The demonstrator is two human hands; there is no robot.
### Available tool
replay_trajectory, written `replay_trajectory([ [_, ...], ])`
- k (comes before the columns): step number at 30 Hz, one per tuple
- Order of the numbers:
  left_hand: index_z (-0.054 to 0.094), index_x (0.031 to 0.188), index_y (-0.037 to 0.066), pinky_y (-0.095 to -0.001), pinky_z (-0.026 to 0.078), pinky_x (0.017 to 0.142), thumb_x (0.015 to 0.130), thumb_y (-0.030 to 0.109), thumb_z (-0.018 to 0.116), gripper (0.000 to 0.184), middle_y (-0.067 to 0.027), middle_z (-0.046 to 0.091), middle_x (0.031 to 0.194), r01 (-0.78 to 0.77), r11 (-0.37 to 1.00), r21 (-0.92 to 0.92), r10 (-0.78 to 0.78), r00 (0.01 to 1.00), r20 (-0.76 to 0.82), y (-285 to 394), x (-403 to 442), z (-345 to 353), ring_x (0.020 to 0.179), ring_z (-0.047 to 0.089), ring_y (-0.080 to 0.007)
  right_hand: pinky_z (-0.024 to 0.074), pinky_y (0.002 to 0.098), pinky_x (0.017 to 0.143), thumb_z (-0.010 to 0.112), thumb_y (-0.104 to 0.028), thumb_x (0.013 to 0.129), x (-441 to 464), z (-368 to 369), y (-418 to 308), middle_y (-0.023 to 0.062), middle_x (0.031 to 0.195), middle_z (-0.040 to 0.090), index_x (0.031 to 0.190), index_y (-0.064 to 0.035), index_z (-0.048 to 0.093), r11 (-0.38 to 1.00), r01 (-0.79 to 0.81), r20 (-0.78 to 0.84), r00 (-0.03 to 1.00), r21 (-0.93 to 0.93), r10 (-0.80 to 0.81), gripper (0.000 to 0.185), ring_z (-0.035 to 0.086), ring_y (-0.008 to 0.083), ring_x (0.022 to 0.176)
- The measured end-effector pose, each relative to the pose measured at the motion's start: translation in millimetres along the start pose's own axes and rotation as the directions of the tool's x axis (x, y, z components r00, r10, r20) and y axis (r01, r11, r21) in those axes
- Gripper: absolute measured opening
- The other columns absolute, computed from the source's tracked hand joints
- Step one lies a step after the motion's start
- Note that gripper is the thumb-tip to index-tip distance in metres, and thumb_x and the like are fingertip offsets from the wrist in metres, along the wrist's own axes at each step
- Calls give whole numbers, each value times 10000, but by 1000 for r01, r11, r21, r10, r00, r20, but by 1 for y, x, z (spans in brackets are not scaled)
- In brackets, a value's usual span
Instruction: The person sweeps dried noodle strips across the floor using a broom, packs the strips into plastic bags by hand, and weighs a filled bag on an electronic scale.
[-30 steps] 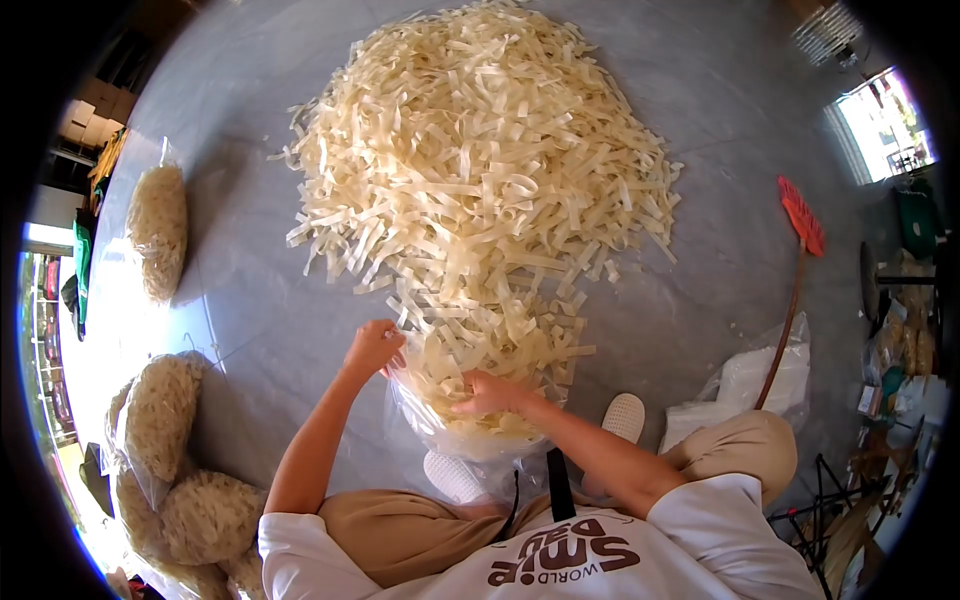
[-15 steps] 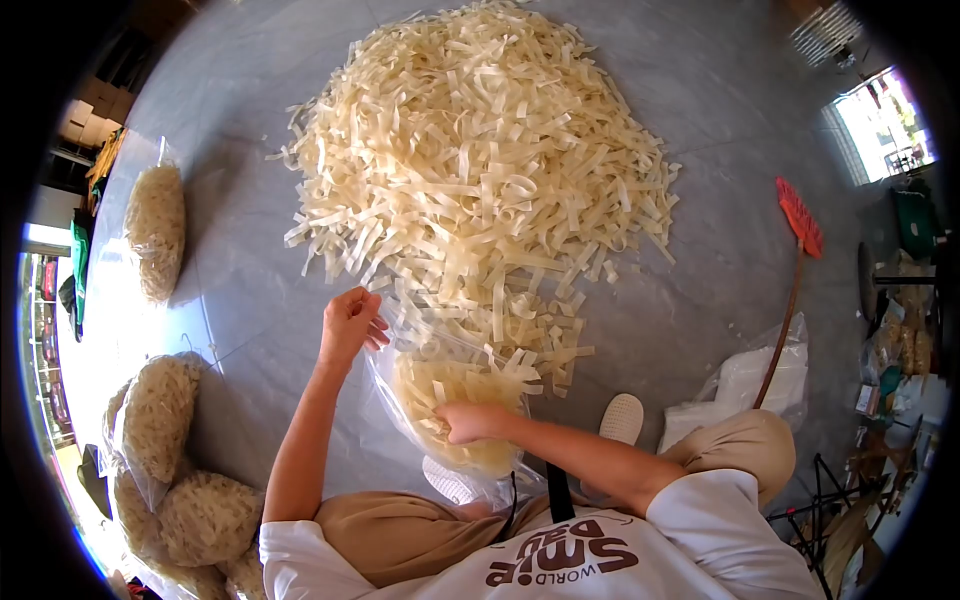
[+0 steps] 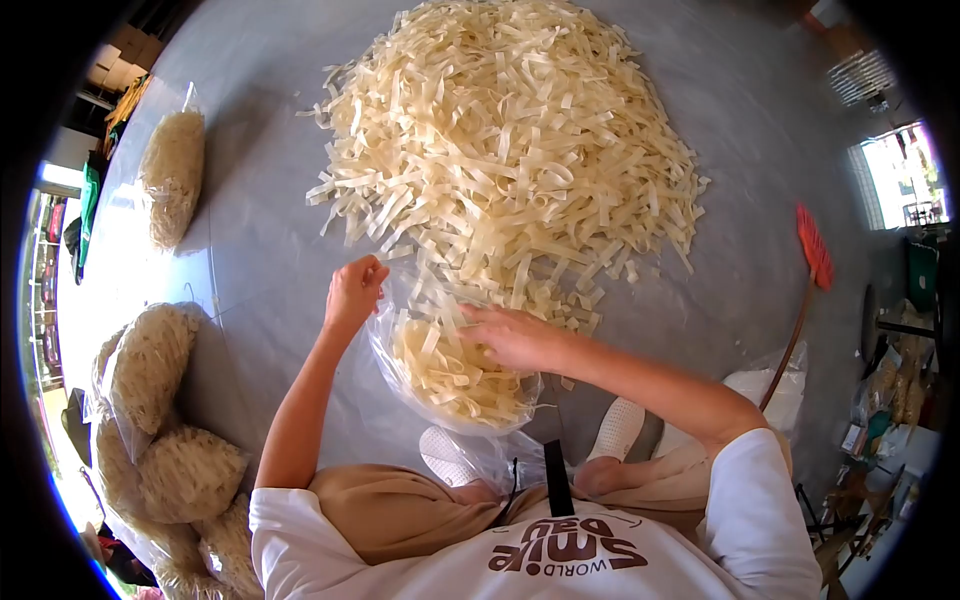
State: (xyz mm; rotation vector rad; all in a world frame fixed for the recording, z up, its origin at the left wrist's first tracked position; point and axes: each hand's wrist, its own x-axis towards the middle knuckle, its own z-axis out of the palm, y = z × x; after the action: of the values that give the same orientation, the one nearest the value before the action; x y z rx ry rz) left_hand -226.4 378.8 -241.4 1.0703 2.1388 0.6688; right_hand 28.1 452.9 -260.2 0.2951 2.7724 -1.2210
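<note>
A clear plastic bag, partly filled with pale, flat, dried strips, rests on the floor between my feet. My left hand is closed on the bag's rim at its upper left. Over the bag's opening lies my right hand, fingers stretched out and touching the strips; its fingertips partly sink among them. Directly beyond the bag spreads a large heap of the same strips, its near end reaching the bag's mouth.
At the left, several filled bags are piled, and another filled bag stands farther off. A red broom or brush head on a long handle is at the right, near white plastic packaging. My shoes flank the bag.
My right hand has moved up from inside the bag toward its mouth, and its fingers have straightened. The strips in the bag look looser. My left hand stays at the rim.
</note>
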Motion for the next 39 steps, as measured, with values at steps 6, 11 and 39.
replay_trajectory([
  [6, 590, 754, 28, -308, 427, 482, 820, 172, 571, 160, -70, 570, 539, 29, 997, 74, -26, 999, -37, -9, 6, -5, 418, 546, -162, 473, 410, 727, 662, -137, 654, -52, 54, 4, 118, 870, 590, 880, -47, 599, 1000, -13, 572, 821, 7, 6, 251, 565, 301, 890],
  [11, 592, 745, 28, -322, 439, 528, 804, 165, 570, 151, -70, 577, 550, 48, 986, 160, -35, 996, -83, -30, 7, -10, 475, 574, -182, 475, 402, 713, 662, -131, 645, -82, 92, 28, 102, 855, 570, 802, -60, 600, 976, 127, 468, 883, -175, -31, 182, 535, 298, 865],
  [39, 579, 895, 14, -403, 458, 728, 780, 47, 567, 120, -110, 609, 820, -312, 671, 672, 363, 929, 70, 59, -16, -1, 918, 556, -275, 118, 524, 1078, 556, -143, 699, -121, 11, -6, 5, 582, 579, 668, -164, 677, 580, 344, 495, 860, -739, 121, 127, 604, 208, 672],
])
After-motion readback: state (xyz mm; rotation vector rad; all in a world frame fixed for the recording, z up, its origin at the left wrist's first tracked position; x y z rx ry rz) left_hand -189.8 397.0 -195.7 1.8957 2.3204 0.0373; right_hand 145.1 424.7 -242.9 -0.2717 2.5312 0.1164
